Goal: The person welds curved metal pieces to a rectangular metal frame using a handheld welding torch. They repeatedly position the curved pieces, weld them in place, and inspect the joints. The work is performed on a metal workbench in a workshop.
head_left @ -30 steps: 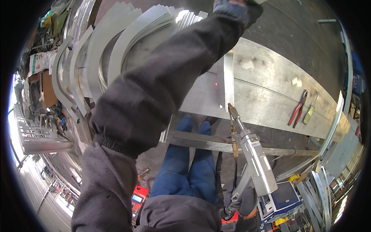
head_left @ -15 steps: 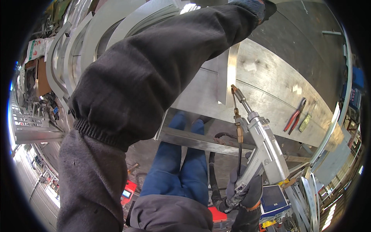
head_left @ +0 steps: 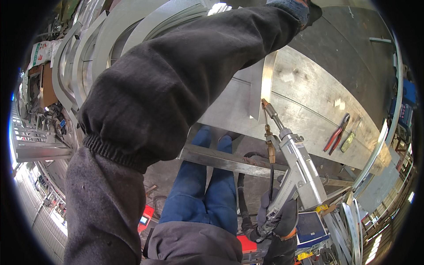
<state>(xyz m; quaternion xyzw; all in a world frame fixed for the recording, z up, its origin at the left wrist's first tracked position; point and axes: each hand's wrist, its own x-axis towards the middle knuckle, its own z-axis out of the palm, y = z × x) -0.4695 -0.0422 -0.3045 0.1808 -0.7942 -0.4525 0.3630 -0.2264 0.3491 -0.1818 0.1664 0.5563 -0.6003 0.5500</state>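
Note:
My right hand (head_left: 288, 217), in a dark glove, is closed round the handle of a silver handheld welding gun (head_left: 304, 170). The gun's copper nozzle and thin wire-feed tube point up to the lower part of a curved upright metal strip (head_left: 267, 77). Whether the tip touches the strip, I cannot tell. That strip stands on a flat sheet-metal panel (head_left: 304, 84). My left arm, in a dark sleeve, reaches across to the upper right. At its end my gloved left hand (head_left: 302, 11) is cut off by the picture's edge, and its fingers are hidden.
Red-handled pliers (head_left: 336, 134) and a yellow-green handled tool (head_left: 348, 142) lie on the panel at right. Curved metal pieces (head_left: 106, 44) stack up at far left. A metal beam (head_left: 229, 162) crosses before my legs. Metal strips (head_left: 351, 232) lie at lower right.
The welding gun and my right hand have shifted slightly left, the nozzle a little lower along the strip. My left hand has moved slightly right.

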